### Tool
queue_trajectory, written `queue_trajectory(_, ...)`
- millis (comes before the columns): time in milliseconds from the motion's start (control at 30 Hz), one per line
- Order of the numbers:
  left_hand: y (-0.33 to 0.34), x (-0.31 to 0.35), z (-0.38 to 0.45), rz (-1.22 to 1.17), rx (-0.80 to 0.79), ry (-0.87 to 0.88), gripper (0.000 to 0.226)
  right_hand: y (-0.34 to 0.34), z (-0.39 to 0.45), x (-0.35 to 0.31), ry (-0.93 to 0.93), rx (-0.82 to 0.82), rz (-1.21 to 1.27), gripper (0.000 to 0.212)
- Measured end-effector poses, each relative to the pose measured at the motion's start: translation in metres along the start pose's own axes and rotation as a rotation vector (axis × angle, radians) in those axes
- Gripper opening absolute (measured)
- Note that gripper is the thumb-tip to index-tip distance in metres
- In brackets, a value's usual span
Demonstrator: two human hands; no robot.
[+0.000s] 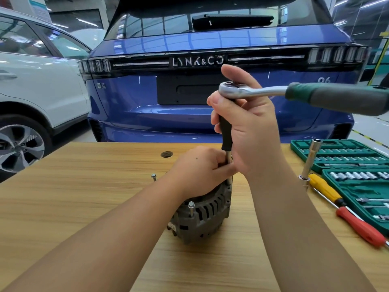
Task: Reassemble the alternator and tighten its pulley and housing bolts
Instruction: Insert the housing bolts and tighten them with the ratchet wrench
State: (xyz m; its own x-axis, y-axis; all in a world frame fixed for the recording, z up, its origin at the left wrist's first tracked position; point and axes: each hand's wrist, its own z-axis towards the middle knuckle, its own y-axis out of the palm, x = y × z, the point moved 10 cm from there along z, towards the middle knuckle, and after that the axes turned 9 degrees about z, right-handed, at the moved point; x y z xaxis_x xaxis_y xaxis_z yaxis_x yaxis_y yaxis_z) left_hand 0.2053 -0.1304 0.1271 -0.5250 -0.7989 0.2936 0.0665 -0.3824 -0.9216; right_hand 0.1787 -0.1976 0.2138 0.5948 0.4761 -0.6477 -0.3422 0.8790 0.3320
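My right hand [248, 127] is wrapped around the black grip of an extension bar [226, 133], which stands upright with a ratchet wrench [273, 92] on top, its green handle reaching off to my right. My left hand [202, 171] pinches the bar's steel shaft low down, guiding it onto a housing bolt I cannot see, at the far rim of the alternator [204, 216]. The alternator sits near the middle of the wooden workbench [84, 186], its halves closed together. Two housing bolts [191, 205] stand proud, so I judge the tightening barely begun; the pulley is hidden under my hand. Left of the alternator the bench is open. To the right lie a socket set case [345, 163], two screwdrivers [357, 224] and an upright socket driver [311, 163], crowding the handle's swing.
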Motion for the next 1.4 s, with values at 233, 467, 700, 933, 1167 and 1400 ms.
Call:
queue_trajectory(233,0.001,-0.009,0.002,-0.009,0.010,-0.038,0.048,0.003,-0.001,0.017,0.234,-0.143,0.323,0.046)
queue_trajectory(467,0.000,-0.009,-0.001,-0.036,0.028,-0.023,0.046,0.004,0.000,0.016,0.285,-0.116,0.255,0.076)
queue_trajectory(700,0.002,0.005,-0.002,0.033,-0.061,0.010,0.058,-0.026,-0.003,-0.003,0.125,0.225,-0.063,0.018)
queue_trajectory(933,0.001,-0.002,0.000,-0.003,-0.024,-0.014,0.040,-0.011,-0.002,0.013,0.255,-0.043,0.260,0.023)
queue_trajectory(1167,0.001,-0.004,0.001,0.001,-0.007,-0.024,0.044,0.000,0.001,0.004,0.008,-0.151,0.042,0.041)
queue_trajectory(1400,0.001,-0.009,0.003,-0.002,0.016,-0.036,0.047,0.005,0.000,0.016,0.195,-0.252,0.313,0.048)
